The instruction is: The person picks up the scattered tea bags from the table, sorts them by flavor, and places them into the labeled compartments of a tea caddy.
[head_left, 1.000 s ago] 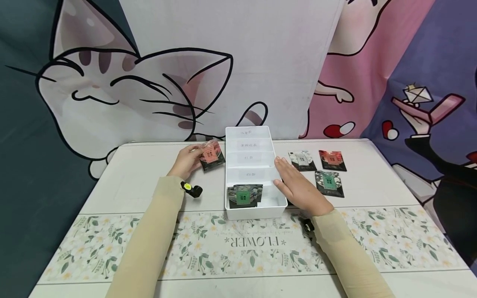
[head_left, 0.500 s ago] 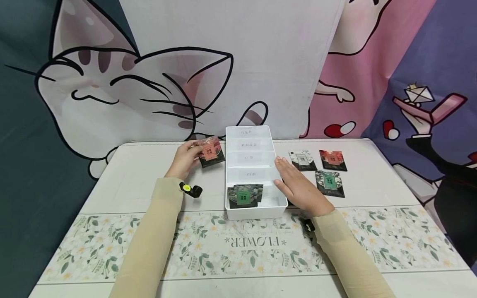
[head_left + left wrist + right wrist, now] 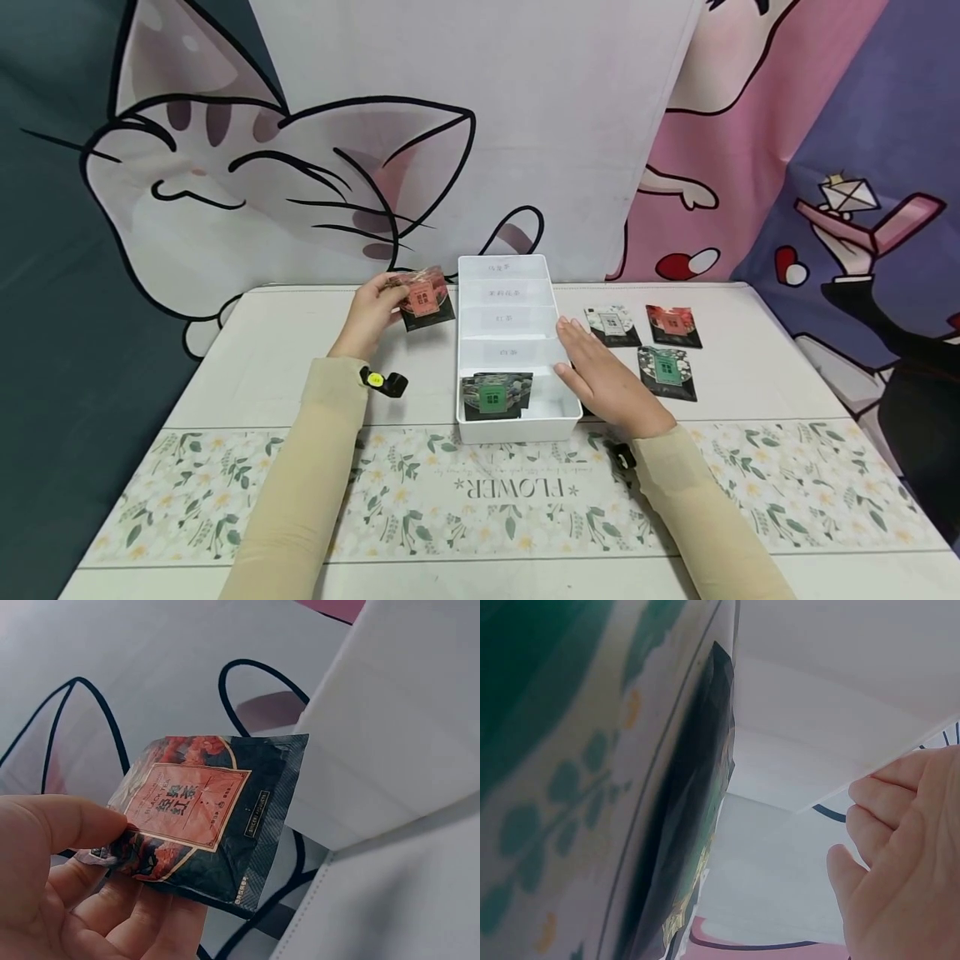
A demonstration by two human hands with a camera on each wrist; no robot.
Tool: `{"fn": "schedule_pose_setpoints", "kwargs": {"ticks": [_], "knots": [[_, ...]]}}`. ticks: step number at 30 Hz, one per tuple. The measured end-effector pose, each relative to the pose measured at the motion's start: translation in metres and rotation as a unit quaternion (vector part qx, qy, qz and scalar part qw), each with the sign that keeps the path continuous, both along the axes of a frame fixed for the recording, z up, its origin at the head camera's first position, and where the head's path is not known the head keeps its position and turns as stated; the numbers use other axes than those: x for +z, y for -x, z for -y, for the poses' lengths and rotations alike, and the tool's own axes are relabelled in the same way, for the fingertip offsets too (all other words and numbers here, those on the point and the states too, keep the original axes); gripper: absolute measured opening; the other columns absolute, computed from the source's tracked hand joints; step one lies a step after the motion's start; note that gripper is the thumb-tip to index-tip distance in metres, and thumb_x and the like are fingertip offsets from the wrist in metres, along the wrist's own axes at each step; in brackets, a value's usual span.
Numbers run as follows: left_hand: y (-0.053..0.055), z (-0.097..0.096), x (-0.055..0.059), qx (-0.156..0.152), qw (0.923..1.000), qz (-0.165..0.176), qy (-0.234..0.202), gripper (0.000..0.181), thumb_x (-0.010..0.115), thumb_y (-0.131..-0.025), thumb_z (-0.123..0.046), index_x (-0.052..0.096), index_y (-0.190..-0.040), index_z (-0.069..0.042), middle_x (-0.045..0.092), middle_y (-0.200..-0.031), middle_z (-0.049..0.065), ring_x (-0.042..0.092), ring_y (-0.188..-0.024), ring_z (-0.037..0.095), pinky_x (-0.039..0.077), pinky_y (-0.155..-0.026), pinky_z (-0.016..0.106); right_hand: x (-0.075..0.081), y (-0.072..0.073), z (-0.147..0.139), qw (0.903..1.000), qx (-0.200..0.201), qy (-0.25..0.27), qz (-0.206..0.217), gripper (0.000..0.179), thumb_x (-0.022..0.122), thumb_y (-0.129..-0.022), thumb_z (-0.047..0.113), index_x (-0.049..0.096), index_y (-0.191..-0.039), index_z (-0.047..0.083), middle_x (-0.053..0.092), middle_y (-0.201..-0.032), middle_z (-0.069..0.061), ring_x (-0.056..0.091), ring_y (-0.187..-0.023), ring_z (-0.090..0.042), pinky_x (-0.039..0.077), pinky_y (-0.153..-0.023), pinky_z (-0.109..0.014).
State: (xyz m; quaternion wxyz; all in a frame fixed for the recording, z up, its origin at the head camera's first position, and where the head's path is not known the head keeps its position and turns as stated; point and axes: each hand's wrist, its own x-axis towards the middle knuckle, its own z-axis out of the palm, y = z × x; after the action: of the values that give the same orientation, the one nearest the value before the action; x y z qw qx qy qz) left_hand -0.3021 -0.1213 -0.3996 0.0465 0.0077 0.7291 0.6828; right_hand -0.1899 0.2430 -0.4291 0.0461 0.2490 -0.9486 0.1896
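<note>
My left hand (image 3: 367, 315) pinches a black tea sachet (image 3: 199, 806) with a red label, thumb on its face and fingers beneath. In the head view the sachet is just left of the white divided box (image 3: 517, 431), near its back half. Flat, straight fingers of my right hand (image 3: 611, 379) rest against the box's right wall. Green-labelled sachets (image 3: 493, 398) stand in the box's front compartment, toward its left side. Paper labels with handwriting mark the dividers behind it.
Right of the box lie a white-labelled sachet (image 3: 612, 325), a red-labelled sachet (image 3: 673, 325) and a green-labelled sachet (image 3: 667, 372). Another dark sachet (image 3: 694, 802) lies close by my right hand, partly hidden. A flowered strip (image 3: 300, 500) crosses the table's front; a printed cloth (image 3: 570, 133) hangs behind.
My left hand has lifted the black tea sachet slightly and tilted its face. My right hand has stayed against the box. The head view has shifted a little.
</note>
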Motion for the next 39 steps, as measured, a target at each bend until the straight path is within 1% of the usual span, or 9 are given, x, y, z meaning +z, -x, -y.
{"fn": "schedule_pose_setpoints", "kwargs": {"ticks": [4, 10, 14, 18, 22, 29, 31, 34, 39], "knots": [[-0.001, -0.002, 0.006, 0.001, 1.0, -0.007, 0.005, 0.037, 0.053, -0.105, -0.018, 0.054, -0.138, -0.002, 0.062, -0.126, 0.012, 0.06, -0.114, 0.017, 0.051, -0.104, 0.039, -0.002, 0.0, -0.001, 1.0, -0.001, 0.001, -0.005, 0.066, 0.037, -0.111, 0.038, 0.017, -0.161, 0.0, 0.017, -0.168, -0.015, 0.011, -0.156, -0.033, 0.016, -0.125, -0.051], [-0.005, -0.006, 0.015, -0.005, 0.9996, -0.024, 0.014, 0.035, 0.054, -0.105, -0.018, 0.057, -0.136, -0.004, 0.063, -0.13, 0.014, 0.06, -0.119, 0.021, 0.05, -0.106, 0.042, -0.002, 0.001, -0.001, 0.9999, 0.004, -0.002, -0.014, 0.065, 0.038, -0.111, 0.036, 0.018, -0.16, -0.002, 0.019, -0.167, -0.017, 0.014, -0.155, -0.036, 0.016, -0.125, -0.052], [-0.007, -0.011, 0.021, -0.012, 0.9993, -0.035, 0.013, 0.032, 0.055, -0.104, -0.019, 0.058, -0.134, -0.006, 0.065, -0.128, 0.012, 0.062, -0.116, 0.019, 0.051, -0.104, 0.041, -0.001, 0.0, 0.0, 0.9999, 0.005, 0.001, -0.009, 0.066, 0.038, -0.111, 0.037, 0.017, -0.16, -0.001, 0.018, -0.168, -0.016, 0.011, -0.155, -0.033, 0.016, -0.125, -0.053], [-0.008, -0.017, 0.027, -0.02, 0.9986, -0.048, 0.008, 0.031, 0.055, -0.104, -0.017, 0.059, -0.133, -0.005, 0.066, -0.125, 0.012, 0.065, -0.111, 0.017, 0.053, -0.102, 0.04, -0.001, 0.0, -0.001, 0.9999, 0.004, -0.001, -0.009, 0.066, 0.037, -0.111, 0.038, 0.017, -0.16, -0.001, 0.018, -0.167, -0.017, 0.011, -0.155, -0.033, 0.017, -0.124, -0.053], [-0.01, -0.023, 0.031, -0.029, 0.9975, -0.065, -0.001, 0.031, 0.055, -0.103, -0.014, 0.058, -0.133, -0.003, 0.066, -0.125, 0.015, 0.066, -0.107, 0.017, 0.054, -0.1, 0.04, -0.001, 0.0, -0.001, 1.0, 0.003, 0.001, -0.003, 0.066, 0.036, -0.111, 0.039, 0.017, -0.161, -0.001, 0.017, -0.168, -0.016, 0.01, -0.156, -0.032, 0.015, -0.125, -0.052], [-0.012, -0.035, 0.034, -0.041, 0.9955, -0.085, -0.008, 0.033, 0.056, -0.104, -0.013, 0.056, -0.135, -0.001, 0.064, -0.129, 0.019, 0.065, -0.109, 0.018, 0.055, -0.098, 0.04, 0.001, 0.0, -0.002, 1.0, -0.002, 0.003, 0.006, 0.066, 0.036, -0.111, 0.039, 0.016, -0.161, 0.001, 0.016, -0.168, -0.015, 0.011, -0.155, -0.034, 0.015, -0.125, -0.051], [-0.012, -0.038, 0.035, -0.041, 0.9951, -0.09, -0.01, 0.033, 0.056, -0.104, -0.013, 0.056, -0.135, 0.0, 0.064, -0.128, 0.019, 0.065, -0.108, 0.018, 0.056, -0.098, 0.039, 0.001, 0.001, -0.002, 1.0, -0.003, 0.001, 0.009, 0.067, 0.036, -0.111, 0.039, 0.015, -0.161, 0.001, 0.016, -0.168, -0.015, 0.011, -0.155, -0.035, 0.015, -0.125, -0.052], [-0.014, -0.041, 0.037, -0.045, 0.9944, -0.095, -0.015, 0.033, 0.057, -0.104, -0.012, 0.056, -0.134, 0.001, 0.065, -0.126, 0.02, 0.066, -0.105, 0.018, 0.056, -0.096, 0.038, 0.002, 0.002, -0.002, 0.9998, -0.004, -0.001, 0.017, 0.067, 0.035, -0.111, 0.041, 0.014, -0.162, 0.003, 0.014, -0.169, -0.013, 0.009, -0.156, -0.033, 0.014, -0.125, -0.05], [-0.015, -0.044, 0.035, -0.048, 0.9936, -0.1, -0.02, 0.03, 0.059, -0.103, -0.012, 0.058, -0.131, 0.0, 0.066, -0.124, 0.02, 0.067, -0.105, 0.018, 0.057, -0.095, 0.037, 0.001, 0.001, -0.001, 0.9998, -0.001, 0.001, 0.018, 0.067, 0.035, -0.111, 0.041, 0.013, -0.162, 0.003, 0.013, -0.169, -0.013, 0.009, -0.156, -0.033, 0.014, -0.125, -0.051]]}}
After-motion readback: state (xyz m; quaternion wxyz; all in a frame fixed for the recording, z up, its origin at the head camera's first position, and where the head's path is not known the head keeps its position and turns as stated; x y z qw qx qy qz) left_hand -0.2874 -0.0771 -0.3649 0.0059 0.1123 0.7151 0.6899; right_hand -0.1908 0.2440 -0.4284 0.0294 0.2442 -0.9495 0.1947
